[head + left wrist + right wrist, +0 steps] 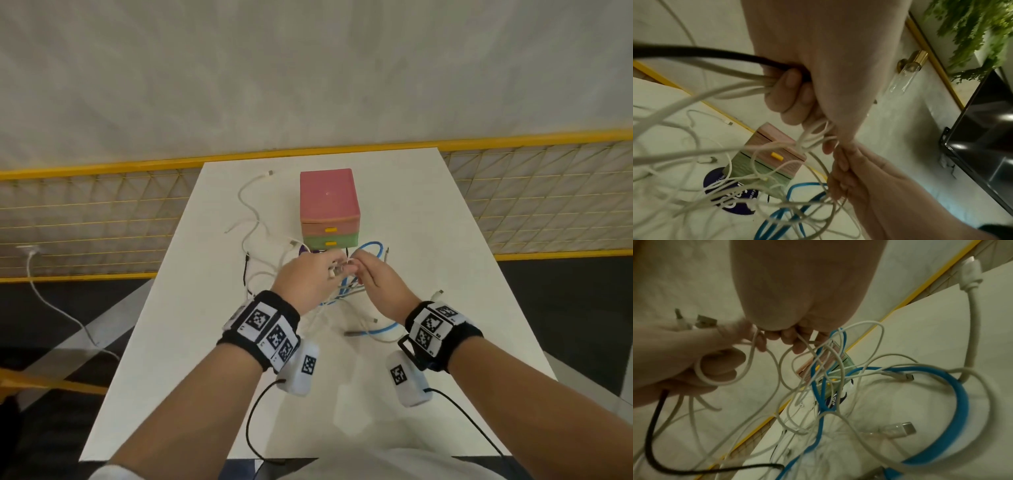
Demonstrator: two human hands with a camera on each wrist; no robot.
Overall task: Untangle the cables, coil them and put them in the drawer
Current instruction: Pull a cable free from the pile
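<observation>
In the head view, both hands meet at the centre of the frame above a white table (191, 308). The left hand (305, 277) and the right hand (380, 274) are each clenched on strands of the cable tangle (346, 291), which hangs between them and spreads over the table below. Just above the hands stands the drawer unit (329, 209), pink on top and green beneath, with both drawers closed. A white cable (248, 202) trails toward the upper left of the table, and a blue cable (383, 330) loops at lower centre right.

In the left wrist view, the left hand (797, 91) at upper centre grasps a black cable (694, 52) together with several white strands. The right hand (855, 177) at lower right pinches thin white strands. The drawer unit (768, 164) sits at lower centre.

In the right wrist view, the right hand's fingertips (797, 345) at upper centre pinch white loops; the left hand (684, 356) at left holds connectors and a white loop. The blue cable (953, 402) curves along the right.
</observation>
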